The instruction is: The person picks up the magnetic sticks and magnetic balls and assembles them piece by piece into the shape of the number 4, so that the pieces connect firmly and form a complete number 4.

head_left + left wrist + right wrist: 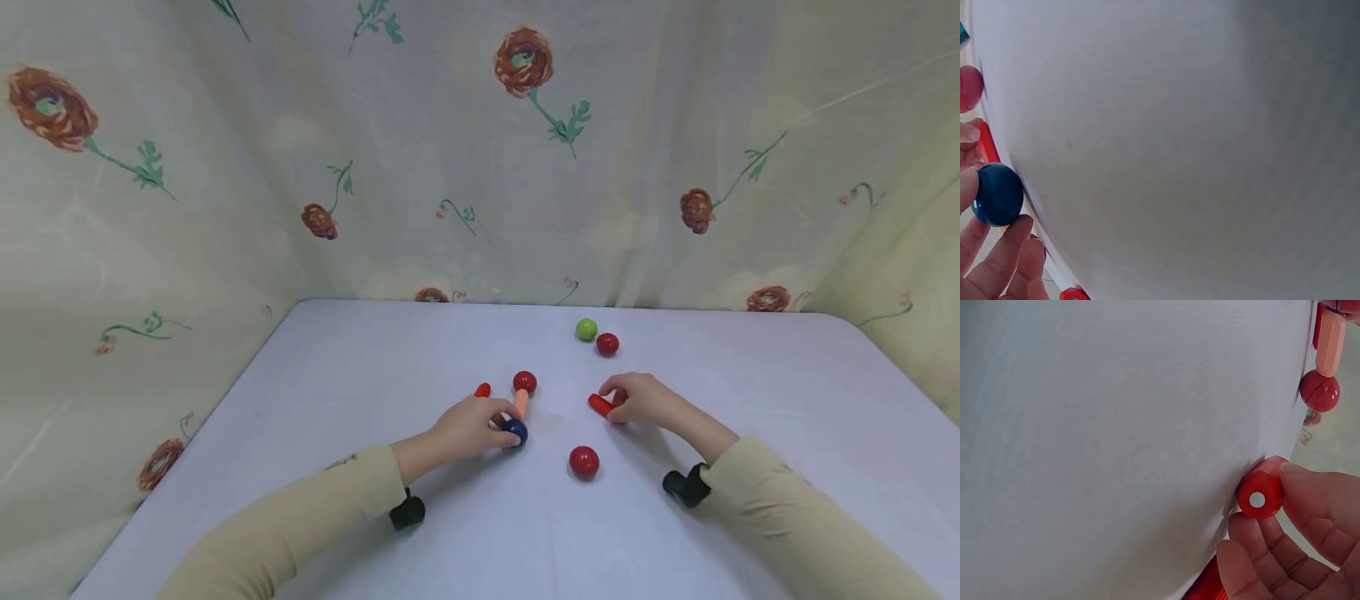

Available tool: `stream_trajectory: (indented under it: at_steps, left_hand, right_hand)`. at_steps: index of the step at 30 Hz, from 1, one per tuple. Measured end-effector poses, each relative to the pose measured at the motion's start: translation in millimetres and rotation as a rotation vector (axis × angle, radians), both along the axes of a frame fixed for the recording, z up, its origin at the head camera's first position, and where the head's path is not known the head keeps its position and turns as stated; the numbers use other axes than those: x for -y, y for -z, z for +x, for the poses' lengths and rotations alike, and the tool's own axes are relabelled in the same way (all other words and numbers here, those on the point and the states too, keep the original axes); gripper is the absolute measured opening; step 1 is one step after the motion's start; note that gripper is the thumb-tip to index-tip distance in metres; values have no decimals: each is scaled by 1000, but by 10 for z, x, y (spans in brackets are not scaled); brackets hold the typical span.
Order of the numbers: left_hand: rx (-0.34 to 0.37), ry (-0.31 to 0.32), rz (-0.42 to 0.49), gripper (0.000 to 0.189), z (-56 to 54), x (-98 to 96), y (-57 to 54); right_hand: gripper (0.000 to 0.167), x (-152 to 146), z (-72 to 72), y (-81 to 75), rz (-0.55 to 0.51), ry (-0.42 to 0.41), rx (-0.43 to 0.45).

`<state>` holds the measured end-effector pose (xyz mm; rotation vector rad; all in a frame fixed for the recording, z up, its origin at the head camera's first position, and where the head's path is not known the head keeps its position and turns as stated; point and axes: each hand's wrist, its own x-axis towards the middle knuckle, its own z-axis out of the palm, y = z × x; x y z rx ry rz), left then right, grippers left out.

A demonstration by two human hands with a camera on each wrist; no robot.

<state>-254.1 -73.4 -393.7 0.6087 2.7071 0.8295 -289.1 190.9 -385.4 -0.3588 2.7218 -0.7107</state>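
My left hand pinches a glossy blue ball between thumb and fingers, near the middle of the table. Just beyond that ball, a peach-coloured rod reaches to a red ball. Behind the left hand pokes the end of another red rod, partly hidden. My right hand holds a short red rod low at the tabletop; its end face carries a white dot in the right wrist view. Below those fingers in that view, a further red piece shows, partly cut off.
A red ball lies nearer the body, between the two forearms. Toward the far edge, a green ball and another red ball sit side by side. The white table backs onto a flowered curtain.
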Motion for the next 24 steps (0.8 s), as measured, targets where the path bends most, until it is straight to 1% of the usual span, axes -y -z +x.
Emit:
stream_trajectory:
  at_steps: [5, 9, 12, 18, 24]
  left_hand:
    - [26, -3, 9, 26, -17, -7, 24]
    - [69, -12, 45, 26, -21, 0, 7]
    - [87, -12, 53, 26, -33, -1, -1]
    - [93, -11, 50, 26, -56, -9, 11]
    - [101, -15, 69, 24, -75, -10, 17]
  right_hand:
    - [31, 19, -8, -3, 0, -10, 4]
    - [31, 31, -19, -8, 11, -13, 0]
    - [30, 39, -23, -10, 12, -10, 4]
    - [30, 57, -11, -19, 8, -9, 18]
    - [29, 75, 12, -52, -4, -32, -11]
